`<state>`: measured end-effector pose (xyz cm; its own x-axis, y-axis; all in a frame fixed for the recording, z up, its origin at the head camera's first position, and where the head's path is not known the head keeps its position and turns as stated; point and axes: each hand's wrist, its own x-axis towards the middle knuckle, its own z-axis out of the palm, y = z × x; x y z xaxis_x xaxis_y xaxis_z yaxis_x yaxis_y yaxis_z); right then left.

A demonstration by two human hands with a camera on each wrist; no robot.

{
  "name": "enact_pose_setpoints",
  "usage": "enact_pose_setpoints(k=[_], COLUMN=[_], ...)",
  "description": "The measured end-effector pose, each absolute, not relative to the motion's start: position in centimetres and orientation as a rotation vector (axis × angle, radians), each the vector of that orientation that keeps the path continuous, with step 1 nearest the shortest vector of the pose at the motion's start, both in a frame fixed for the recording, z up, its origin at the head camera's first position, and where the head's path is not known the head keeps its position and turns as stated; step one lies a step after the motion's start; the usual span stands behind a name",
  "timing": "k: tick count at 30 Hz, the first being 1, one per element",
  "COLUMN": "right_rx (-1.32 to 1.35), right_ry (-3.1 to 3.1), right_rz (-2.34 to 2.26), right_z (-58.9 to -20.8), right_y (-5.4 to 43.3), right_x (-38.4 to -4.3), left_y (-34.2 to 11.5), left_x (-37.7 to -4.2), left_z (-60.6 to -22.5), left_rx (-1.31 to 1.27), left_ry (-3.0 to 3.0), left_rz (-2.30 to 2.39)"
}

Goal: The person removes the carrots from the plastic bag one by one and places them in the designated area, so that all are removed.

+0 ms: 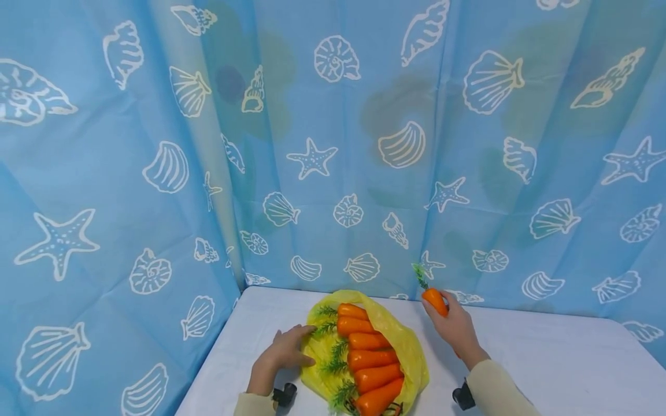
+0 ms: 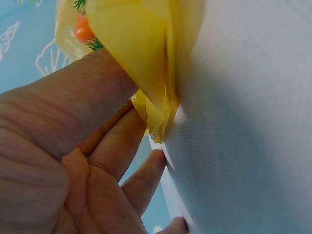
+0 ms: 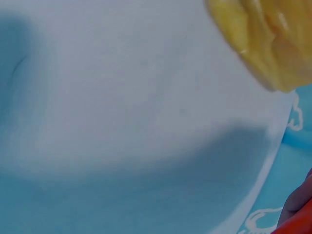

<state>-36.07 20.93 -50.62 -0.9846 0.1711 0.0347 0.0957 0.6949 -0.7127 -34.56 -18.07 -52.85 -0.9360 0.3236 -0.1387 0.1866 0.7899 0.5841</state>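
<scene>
In the head view a yellow plastic bag (image 1: 416, 358) lies on the table with its mouth spread wide. Several orange carrots (image 1: 372, 359) with feathery green tops lie in a row in it. My left hand (image 1: 286, 349) is at the bag's left edge, fingers and thumb spread apart and touching the plastic; the left wrist view shows the thumb (image 2: 83, 92) partly hidden by a yellow fold. To the right of the bag, my right hand (image 1: 455, 329) grips a single carrot (image 1: 434, 301), its green top pointing up. Only a bit of that carrot (image 3: 298, 223) shows in the right wrist view.
A white-covered table (image 1: 546, 358) extends to the right of the bag. Behind and left of it hangs a blue curtain (image 1: 312, 242) with white shell and starfish prints. Dark wrist cameras (image 1: 285, 394) sit on both wrists.
</scene>
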Motion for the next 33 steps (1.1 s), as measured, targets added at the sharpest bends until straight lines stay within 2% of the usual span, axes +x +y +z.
enact_pose_setpoints(k=[11,33], right_rx=[-0.288,-0.417], right_ry=[-2.813,-2.793], right_rz=[1.212,1.190], right_z=[-52.4,-53.7], right_y=[21.6,20.5], right_x=[-36.0,-36.4], left_y=[-18.0,-18.1], left_x=[-34.4,-34.4], left_z=[-52.8,-52.7], left_rx=[0.396,0.393], left_ry=[2.737,2.741], left_rz=[0.865,0.862])
